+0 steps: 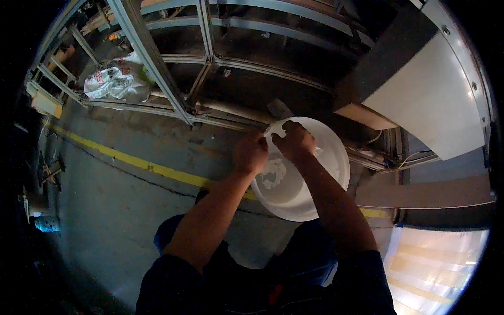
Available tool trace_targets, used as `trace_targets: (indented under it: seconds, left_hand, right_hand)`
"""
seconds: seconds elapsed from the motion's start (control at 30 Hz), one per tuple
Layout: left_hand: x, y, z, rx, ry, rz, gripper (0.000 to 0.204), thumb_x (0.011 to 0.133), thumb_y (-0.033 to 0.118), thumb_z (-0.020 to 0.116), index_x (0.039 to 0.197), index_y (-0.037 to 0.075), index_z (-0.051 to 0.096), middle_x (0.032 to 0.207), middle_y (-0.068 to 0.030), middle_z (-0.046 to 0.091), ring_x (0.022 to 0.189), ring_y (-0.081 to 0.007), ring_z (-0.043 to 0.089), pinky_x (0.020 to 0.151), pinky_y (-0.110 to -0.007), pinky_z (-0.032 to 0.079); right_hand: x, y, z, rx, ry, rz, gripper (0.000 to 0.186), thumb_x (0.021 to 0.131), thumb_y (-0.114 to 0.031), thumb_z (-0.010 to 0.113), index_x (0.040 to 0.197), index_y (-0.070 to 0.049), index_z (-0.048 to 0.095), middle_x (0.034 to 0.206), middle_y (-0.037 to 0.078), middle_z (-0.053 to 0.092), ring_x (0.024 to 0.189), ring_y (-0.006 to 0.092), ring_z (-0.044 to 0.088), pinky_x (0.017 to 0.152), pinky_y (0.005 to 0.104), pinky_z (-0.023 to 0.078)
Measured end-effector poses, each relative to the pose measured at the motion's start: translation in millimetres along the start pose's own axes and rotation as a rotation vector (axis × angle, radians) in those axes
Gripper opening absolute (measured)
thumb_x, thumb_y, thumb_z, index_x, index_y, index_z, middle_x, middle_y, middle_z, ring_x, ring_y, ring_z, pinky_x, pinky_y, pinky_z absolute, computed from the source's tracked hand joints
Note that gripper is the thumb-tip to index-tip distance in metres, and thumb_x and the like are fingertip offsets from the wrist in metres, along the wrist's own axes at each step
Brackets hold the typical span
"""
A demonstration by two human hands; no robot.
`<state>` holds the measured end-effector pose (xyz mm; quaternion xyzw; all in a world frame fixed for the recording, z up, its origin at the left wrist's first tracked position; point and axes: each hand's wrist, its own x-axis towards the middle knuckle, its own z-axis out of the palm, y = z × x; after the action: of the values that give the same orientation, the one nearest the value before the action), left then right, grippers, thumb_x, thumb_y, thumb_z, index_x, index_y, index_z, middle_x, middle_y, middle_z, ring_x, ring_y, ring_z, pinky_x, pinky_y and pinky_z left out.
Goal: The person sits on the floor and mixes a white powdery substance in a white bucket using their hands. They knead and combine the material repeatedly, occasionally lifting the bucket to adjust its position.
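A round white plastic bucket (336,173) stands in front of my knees, its broad pale surface turned up to me. On its left part is a ragged, torn-edged patch (273,174), greyish in the middle. My left hand (251,153) is closed at the bucket's upper left edge, fingertips pinched; what is between them is too small to make out. Over the upper part of the bucket, my right hand (296,140) has bent fingers, with a gap between thumb and forefinger. A small whitish scrap (318,151) shows beside that hand.
Beyond the bucket runs a metal frame (207,37) with rails and posts. A white plastic sack (118,81) lies at its far left. White and brown panels (430,94) stand at the right. A yellow line (142,165) crosses the grey floor.
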<state>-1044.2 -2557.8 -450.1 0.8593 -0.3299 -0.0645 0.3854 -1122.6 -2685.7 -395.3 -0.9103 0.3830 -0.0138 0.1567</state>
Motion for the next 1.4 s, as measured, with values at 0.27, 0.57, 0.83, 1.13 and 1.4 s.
trace_targets:
  seconds: [0.27,0.57,0.83,1.13,1.4]
  left_hand:
    - [-3,9,-2,-0.088,0.037,-0.008,0.024,0.095,0.017,0.059,0.117,0.013,0.067,0.097,-0.0196,0.072,0.091,-0.0428,0.069,0.079,-0.053,0.056]
    - [-7,7,0,0.023,0.047,-0.033,0.021,0.095,0.017,0.06,0.113,0.011,0.068,0.103,-0.018,0.072,0.089,-0.0404,0.07,0.078,-0.053,0.056]
    - [-5,-3,18,-0.003,0.115,0.014,0.023,0.098,0.019,0.06,0.117,0.01,0.07,0.091,-0.0203,0.072,0.08,-0.041,0.07,0.071,-0.052,0.056]
    - [-7,5,9,-0.008,0.123,0.078,0.023,0.097,0.017,0.062,0.118,0.012,0.07,0.092,-0.0205,0.072,0.082,-0.0415,0.07,0.072,-0.051,0.056]
    - [-6,3,4,0.015,0.149,0.092,0.017,0.093,0.015,0.062,0.11,0.012,0.067,0.096,-0.0167,0.072,0.086,-0.039,0.07,0.075,-0.05,0.056]
  right_hand:
    - [18,-1,15,-0.092,0.089,-0.074,0.027,0.09,-0.035,0.069,0.103,-0.012,0.072,0.107,0.013,0.072,0.103,0.0336,0.07,0.089,0.0474,0.057]
    - [22,-2,-30,-0.192,0.122,-0.102,0.029,0.087,-0.03,0.063,0.106,-0.011,0.073,0.112,0.019,0.072,0.103,0.038,0.07,0.09,0.0477,0.057]
    - [64,46,-39,0.197,-0.11,-0.016,0.028,0.079,-0.024,0.071,0.1,-0.007,0.073,0.093,0.015,0.073,0.083,0.0267,0.07,0.077,0.0413,0.056]
    - [67,66,6,-0.053,0.02,-0.324,0.026,0.089,-0.024,0.064,0.103,-0.004,0.071,0.101,0.021,0.072,0.087,0.0342,0.072,0.075,0.0465,0.06]
    - [62,38,-16,0.033,-0.021,-0.318,0.026,0.088,-0.028,0.064,0.102,-0.008,0.075,0.097,0.019,0.074,0.092,0.0384,0.072,0.087,0.0475,0.057]
